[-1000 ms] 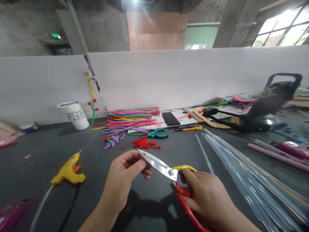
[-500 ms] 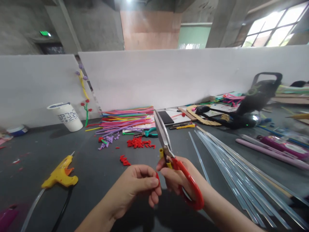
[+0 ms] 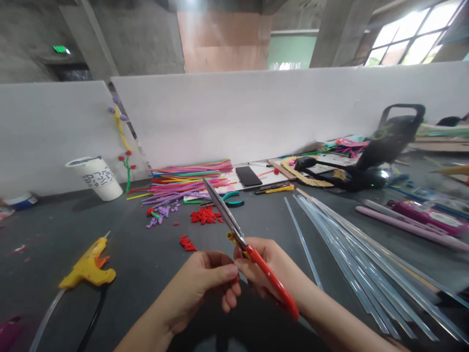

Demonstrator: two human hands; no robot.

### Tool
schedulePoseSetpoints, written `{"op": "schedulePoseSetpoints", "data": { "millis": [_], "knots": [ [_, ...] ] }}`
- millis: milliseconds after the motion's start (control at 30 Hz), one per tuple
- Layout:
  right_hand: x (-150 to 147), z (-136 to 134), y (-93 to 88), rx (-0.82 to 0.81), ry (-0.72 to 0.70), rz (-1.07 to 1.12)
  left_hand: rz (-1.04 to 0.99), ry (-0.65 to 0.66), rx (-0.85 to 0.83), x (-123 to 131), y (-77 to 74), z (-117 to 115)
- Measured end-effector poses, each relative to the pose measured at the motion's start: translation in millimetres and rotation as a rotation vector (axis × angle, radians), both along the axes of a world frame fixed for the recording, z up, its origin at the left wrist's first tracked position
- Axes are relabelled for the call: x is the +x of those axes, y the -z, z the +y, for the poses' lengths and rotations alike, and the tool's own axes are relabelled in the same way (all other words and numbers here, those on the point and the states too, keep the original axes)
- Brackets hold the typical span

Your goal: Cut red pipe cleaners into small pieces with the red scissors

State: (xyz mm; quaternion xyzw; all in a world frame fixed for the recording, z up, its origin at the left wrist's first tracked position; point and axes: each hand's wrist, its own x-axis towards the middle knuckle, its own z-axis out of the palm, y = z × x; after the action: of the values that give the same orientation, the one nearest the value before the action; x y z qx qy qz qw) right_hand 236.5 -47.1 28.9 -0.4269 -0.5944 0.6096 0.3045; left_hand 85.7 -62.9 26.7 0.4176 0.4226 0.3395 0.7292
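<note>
My right hand (image 3: 258,266) is closed around a pair of red-handled scissors (image 3: 269,274), whose blades are together and point up and to the left. A small yellow piece (image 3: 231,237) shows beside the scissors' pivot. Close by, touching or nearly touching, my left hand (image 3: 208,278) pinches a small red piece (image 3: 235,279), mostly covered by the thumb and fingers. Beyond the hands lie a little group of red pieces (image 3: 187,243) and a larger red pile (image 3: 205,215). A heap of purple pieces (image 3: 161,215) is to their left.
A yellow glue gun (image 3: 90,264) lies at left, near a white cup (image 3: 95,178). Bundled fuzzy sticks (image 3: 186,183), teal-handled pliers (image 3: 232,199) and a phone (image 3: 248,176) lie at the back. Clear glue sticks (image 3: 340,244) spread across the right, before a black lamp-like device (image 3: 381,151).
The scissors have tilted to the left and turned more edge-on. My right hand has moved slightly left, nearer my left hand, which keeps its pinch. The view has shifted a little.
</note>
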Motion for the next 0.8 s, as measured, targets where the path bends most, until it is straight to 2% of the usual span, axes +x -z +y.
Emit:
{"op": "schedulePoseSetpoints", "data": {
  "millis": [233,367,467,600,800],
  "knots": [
    [1,3,2.4,0.079,0.1,-0.093,0.2,-0.106,0.176,1,1.0,3],
    [-1,3,4.7,0.142,0.085,-0.105,0.162,-0.117,0.152,6,2.4,3],
    [0,2,4.7,0.248,0.1,-0.149,0.129,-0.168,0.133,6,-0.2,2],
    [8,1,2.1,0.427,0.15,-0.33,0.046,-0.306,0.138,0,-5.0,2],
    [17,-7,5.9,0.628,0.112,-0.666,-0.041,-0.396,0.16,-11,-7.2,5]
  ]
}}
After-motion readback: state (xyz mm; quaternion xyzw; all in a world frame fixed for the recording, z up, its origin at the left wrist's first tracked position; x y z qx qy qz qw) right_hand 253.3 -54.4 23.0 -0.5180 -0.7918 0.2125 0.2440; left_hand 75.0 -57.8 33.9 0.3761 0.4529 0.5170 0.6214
